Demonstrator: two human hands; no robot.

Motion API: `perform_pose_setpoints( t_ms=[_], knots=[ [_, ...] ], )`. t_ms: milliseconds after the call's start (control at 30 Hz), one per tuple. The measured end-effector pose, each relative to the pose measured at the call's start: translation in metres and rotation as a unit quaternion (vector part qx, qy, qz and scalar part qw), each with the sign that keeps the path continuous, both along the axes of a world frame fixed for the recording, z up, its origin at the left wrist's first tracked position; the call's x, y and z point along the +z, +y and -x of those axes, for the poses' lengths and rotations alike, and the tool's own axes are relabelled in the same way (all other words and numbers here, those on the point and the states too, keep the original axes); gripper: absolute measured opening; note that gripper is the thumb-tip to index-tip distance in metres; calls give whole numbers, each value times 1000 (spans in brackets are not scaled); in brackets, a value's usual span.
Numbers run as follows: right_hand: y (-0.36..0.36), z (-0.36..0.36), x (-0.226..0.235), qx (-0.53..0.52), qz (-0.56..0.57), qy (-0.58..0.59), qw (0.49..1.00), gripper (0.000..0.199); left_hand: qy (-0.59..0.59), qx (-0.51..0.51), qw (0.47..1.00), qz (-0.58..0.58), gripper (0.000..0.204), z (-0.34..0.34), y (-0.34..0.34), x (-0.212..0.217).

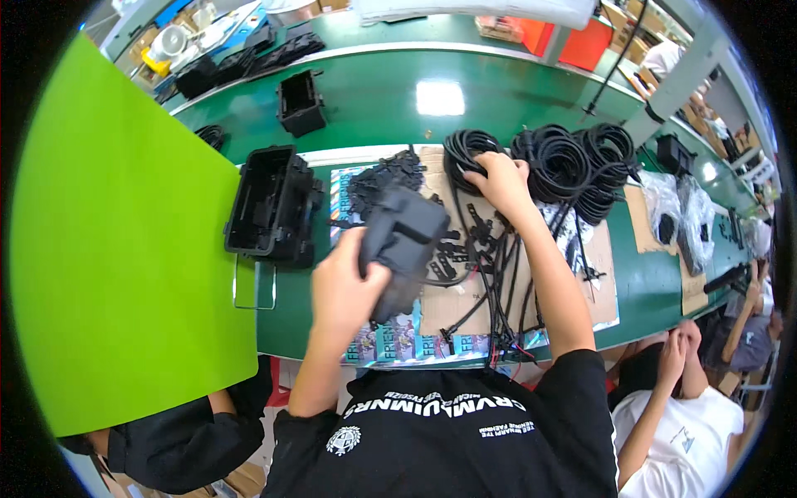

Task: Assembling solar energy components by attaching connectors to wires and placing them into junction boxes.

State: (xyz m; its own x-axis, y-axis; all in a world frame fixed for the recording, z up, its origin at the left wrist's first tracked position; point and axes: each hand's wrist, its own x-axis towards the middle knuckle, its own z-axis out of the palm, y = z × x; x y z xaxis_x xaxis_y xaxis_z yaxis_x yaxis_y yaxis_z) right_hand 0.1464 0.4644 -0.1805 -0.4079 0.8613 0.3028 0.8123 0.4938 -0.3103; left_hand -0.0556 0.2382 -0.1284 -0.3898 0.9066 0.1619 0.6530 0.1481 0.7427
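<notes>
Left hand (344, 286) grips a dark grey plastic housing part (403, 245), fingers wrapped around its lower left edge, thumb across the front; part lifted above the worktop (374, 104), tilted, roughly centre of view. Right hand (498, 181) reaches forward onto a coiled black cable bundle (466, 149), fingers curled down into the coil, closed on the cable loops. More black cable coils (581, 162) lie just right of that bundle, touching one another. Loose black cables (498, 282) run back from the coils toward the person, under the right forearm, over a cardboard sheet (452, 303). Pile of small black plastic pieces (386, 178) sits behind the held part, on the cardboard. Open black plastic case (270, 207) stands left of the left hand, near the worktop's front edge; a smaller black case (300, 104) farther back, well apart. Worktop is green, curved by the lens. Bright green panel (124, 241) fills the left side. Clear plastic bags (681, 216) with dark parts far right. Another person (681, 415) in a white shirt sits lower right, hands raised together.
</notes>
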Motion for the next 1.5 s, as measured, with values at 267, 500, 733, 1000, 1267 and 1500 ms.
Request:
perform_pose_setpoints(
  t_ms=[267,500,733,1000,1267,1500],
  knots=[
    [-97,-78,122,94,39,381,919,22,-284,-6,958,39,44,45,-35,33],
    [-112,-224,195,-170,-326,136,920,23,-490,-403,751,182,46,-78,34,-3],
    [-34,-362,166,-121,-225,-106,961,32,-530,-472,666,229,33,-341,97,-67],
    [50,-426,14,-61,73,-152,984,31,-324,-510,769,206,36,-478,141,-138],
    [33,-377,113,-124,142,-96,977,43,-310,-468,811,165,43,-476,198,-116],
    [-62,-148,200,113,-46,-35,992,35,21,-458,883,-97,25,-374,172,-77]
  ],
)
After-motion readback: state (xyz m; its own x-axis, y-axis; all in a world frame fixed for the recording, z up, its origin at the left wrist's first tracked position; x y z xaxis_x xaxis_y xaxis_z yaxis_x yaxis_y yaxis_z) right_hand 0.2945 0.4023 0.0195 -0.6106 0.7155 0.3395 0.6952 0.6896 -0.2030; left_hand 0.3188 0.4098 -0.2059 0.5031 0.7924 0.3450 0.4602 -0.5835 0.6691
